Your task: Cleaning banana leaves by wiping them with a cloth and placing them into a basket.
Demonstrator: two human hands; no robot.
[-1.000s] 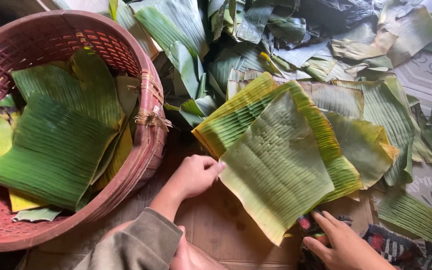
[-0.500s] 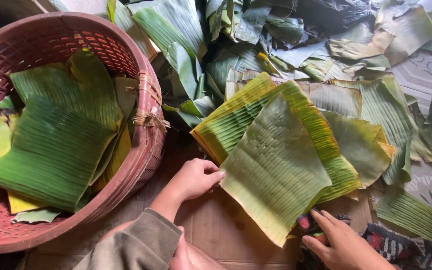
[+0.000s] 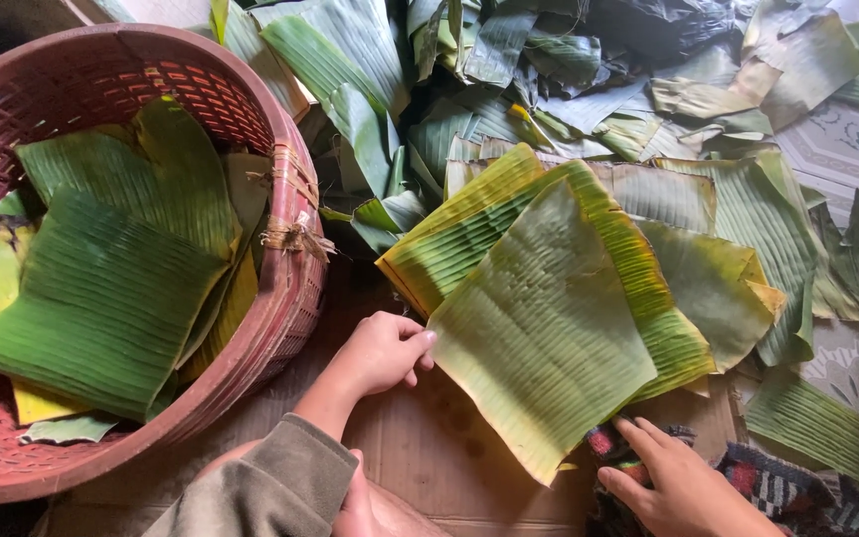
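The left hand (image 3: 382, 353) is curled at the near-left corner of a pale green squared banana leaf piece (image 3: 541, 323), fingertips pinching its edge. The right hand (image 3: 683, 482) lies spread on a dark patterned cloth (image 3: 777, 482) just below that leaf's near corner — nothing is gripped there. The leaf rests atop a yellow-edged striped leaf (image 3: 638, 268). A tear along the ribs is likely if the corner is tugged sideways — or both layers may be dragged together. Left of the leaf stands a round reddish plastic basket (image 3: 290, 268), leaves stacked inside.

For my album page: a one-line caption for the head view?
Left hand pinches a banana leaf piece beside a red basket; right hand rests below.
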